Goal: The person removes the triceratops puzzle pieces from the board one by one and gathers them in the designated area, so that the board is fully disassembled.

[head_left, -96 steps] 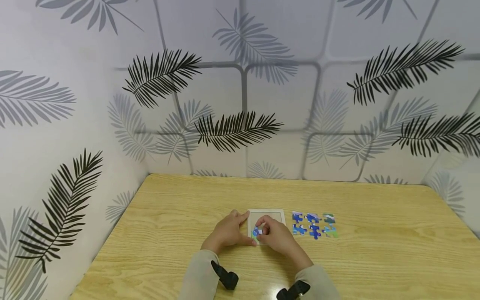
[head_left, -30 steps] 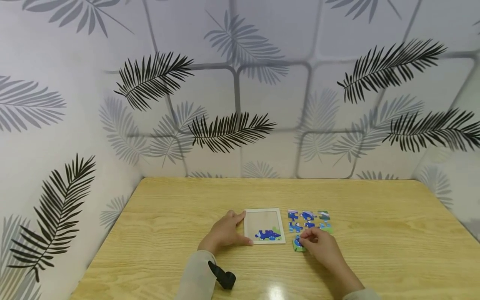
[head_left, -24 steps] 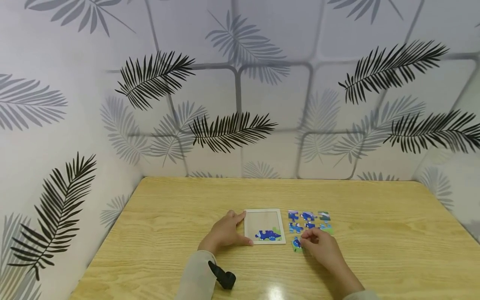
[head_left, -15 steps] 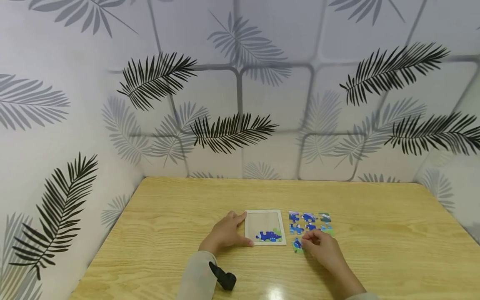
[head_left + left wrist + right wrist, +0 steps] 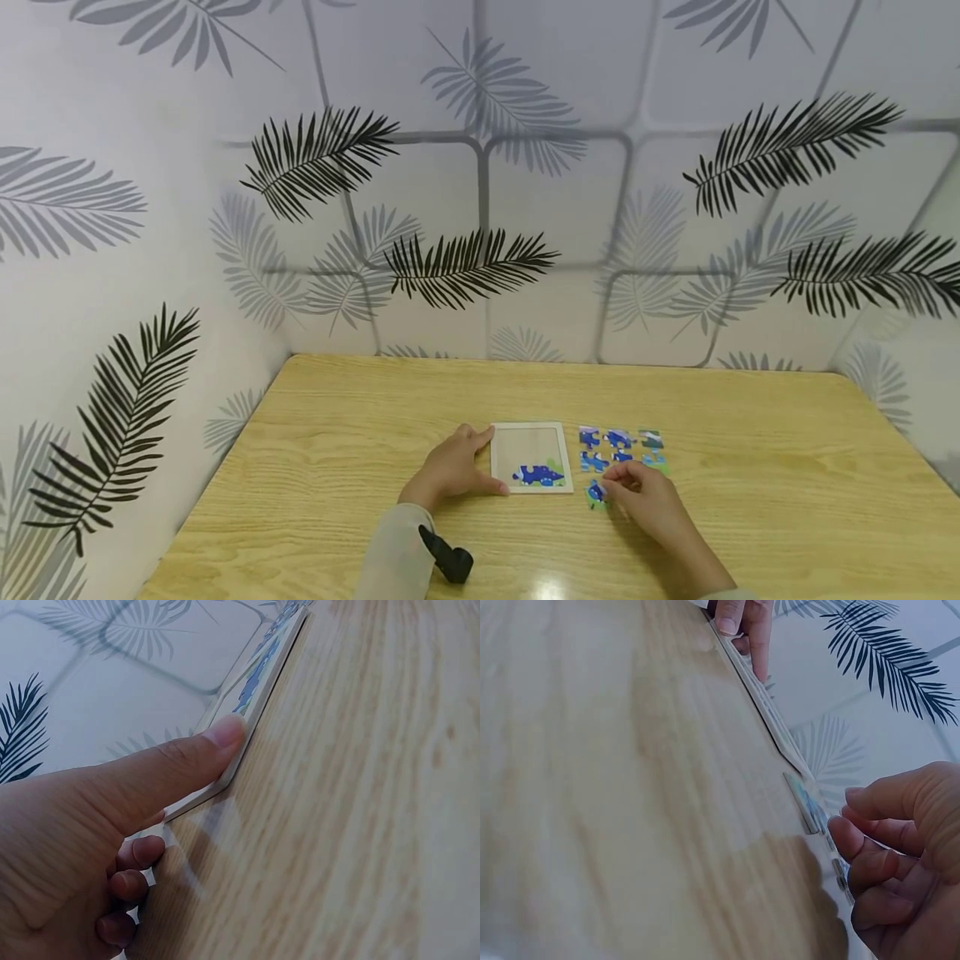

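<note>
My left hand (image 5: pixel 453 467) braces a shallow white-rimmed puzzle tray (image 5: pixel 568 458). Its straight thumb (image 5: pixel 199 754) presses the front left corner, and its forefinger reaches the far left corner; the other fingers bend loosely. Two joined blue-and-green jigsaw pieces lie along the tray's front edge toward the right. To the right of the tray, my right hand (image 5: pixel 641 492) pinches the right edge of a blue-and-green jigsaw piece (image 5: pixel 595 495) low at the table. In the right wrist view that jigsaw piece (image 5: pixel 801 802) is by the curled thumb and forefinger.
Behind the right hand, several jigsaw pieces (image 5: pixel 619 437) lie spaced in two rows, partly covered by the fingers. The wooden table (image 5: pixel 360 417) meets a leaf-patterned wall (image 5: pixel 540 208) at the back. A black wrist camera (image 5: pixel 450 560) sits at the left sleeve.
The right hand has moved from inside the tray to its right side, with a blue-and-green jigsaw piece. Over the last second that piece has turned slightly. The left hand stays on the tray.
</note>
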The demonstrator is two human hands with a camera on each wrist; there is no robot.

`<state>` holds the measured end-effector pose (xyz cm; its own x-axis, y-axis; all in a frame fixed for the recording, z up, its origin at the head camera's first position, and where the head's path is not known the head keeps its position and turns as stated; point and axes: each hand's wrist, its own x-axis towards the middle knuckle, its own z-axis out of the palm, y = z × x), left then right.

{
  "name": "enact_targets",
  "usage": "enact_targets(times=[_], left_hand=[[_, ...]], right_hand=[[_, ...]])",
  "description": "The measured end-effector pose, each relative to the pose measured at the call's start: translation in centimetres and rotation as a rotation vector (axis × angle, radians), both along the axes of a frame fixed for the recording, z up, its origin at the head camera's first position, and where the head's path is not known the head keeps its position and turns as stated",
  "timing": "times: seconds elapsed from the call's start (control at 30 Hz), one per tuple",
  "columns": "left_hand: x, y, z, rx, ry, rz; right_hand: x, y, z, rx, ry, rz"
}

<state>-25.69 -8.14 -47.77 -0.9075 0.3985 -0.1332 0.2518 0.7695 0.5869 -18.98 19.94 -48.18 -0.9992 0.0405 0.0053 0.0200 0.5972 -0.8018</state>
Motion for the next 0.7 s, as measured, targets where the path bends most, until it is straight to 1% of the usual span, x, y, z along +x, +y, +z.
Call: enact_targets(times=[0.1,0.33,0.5,0.7], left_hand=[[0.0,-0.1,-0.1,-0.005,0.006,-0.001],[0.0,-0.1,-0.1,-0.007,0.008,0.003],[0.0,-0.1,-0.1,-0.004,-0.004,0.004],[-0.1,0.0,-0.1,-0.004,-0.009,0.007]], right_hand=[[-0.2,-0.4,0.3,-0.029,0.014,0.03],[-0.9,-2.1,1.2,-0.043,0.083,0.104],[-1.4,-3.6,1.4,-0.074,0.076,0.131],[-2.3,-4.9,1.4,-0.097,0.064,0.141]])
